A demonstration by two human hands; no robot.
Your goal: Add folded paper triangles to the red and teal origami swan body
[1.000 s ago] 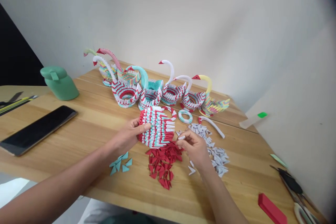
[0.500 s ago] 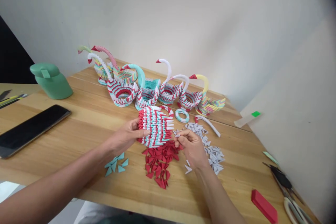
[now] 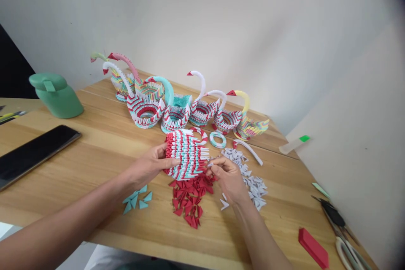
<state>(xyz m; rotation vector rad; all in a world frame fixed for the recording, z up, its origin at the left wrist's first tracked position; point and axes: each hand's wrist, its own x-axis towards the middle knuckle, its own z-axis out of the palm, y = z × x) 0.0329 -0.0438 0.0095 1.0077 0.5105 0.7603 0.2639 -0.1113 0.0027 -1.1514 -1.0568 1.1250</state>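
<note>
My left hand (image 3: pixel 155 163) is wrapped round the left side of a folded-paper body (image 3: pixel 186 156) in red, white and teal, thumb on its front. At the body's right edge, my right hand (image 3: pixel 226 175) pinches a small white paper piece (image 3: pixel 211 163), partly hidden by the fingers. Red paper pieces (image 3: pixel 190 200) lie in a pile below the body. White pieces (image 3: pixel 256 185) are heaped beside and behind my right hand. Several teal pieces (image 3: pixel 137 198) rest near my left forearm.
Several paper swans (image 3: pixel 147 112) stand in a row behind. Nearer are a teal-white ring (image 3: pixel 218 139) and a curved white neck (image 3: pixel 249 152). A phone (image 3: pixel 34 154) and green container (image 3: pixel 58 97) are left; a red block (image 3: pixel 313 248) and scissors (image 3: pixel 344 244) right.
My right hand has brought the white piece slightly left, up against the right edge of the paper body. The whole view has shifted a little; my left hand keeps its hold.
</note>
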